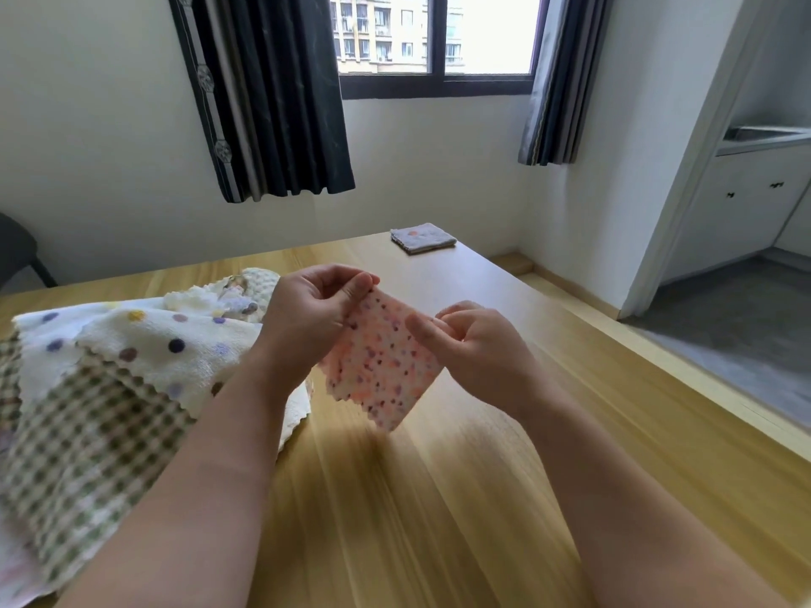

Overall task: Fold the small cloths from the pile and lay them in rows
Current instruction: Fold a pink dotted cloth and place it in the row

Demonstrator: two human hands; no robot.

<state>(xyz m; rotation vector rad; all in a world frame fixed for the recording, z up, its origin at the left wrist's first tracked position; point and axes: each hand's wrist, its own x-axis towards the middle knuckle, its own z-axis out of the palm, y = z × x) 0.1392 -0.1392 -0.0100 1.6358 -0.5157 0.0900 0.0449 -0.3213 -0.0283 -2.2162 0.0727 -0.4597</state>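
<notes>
A small pink cloth with dark and orange dots (382, 370) hangs in the air above the wooden table (439, 498). My left hand (313, 311) pinches its top corner. My right hand (471, 344) grips its right edge. The cloth droops to a point below both hands. At my left lies the pile of unfolded cloths (109, 366): a white one with coloured dots on top and a green checked one nearer to me. One folded grey cloth (423, 238) lies flat at the table's far right corner.
The table's right edge drops to a lower grey floor (724, 344). A window with dark curtains (272, 94) is behind the table. A dark chair (17, 252) stands at the far left. White cabinets (746, 199) are at the right.
</notes>
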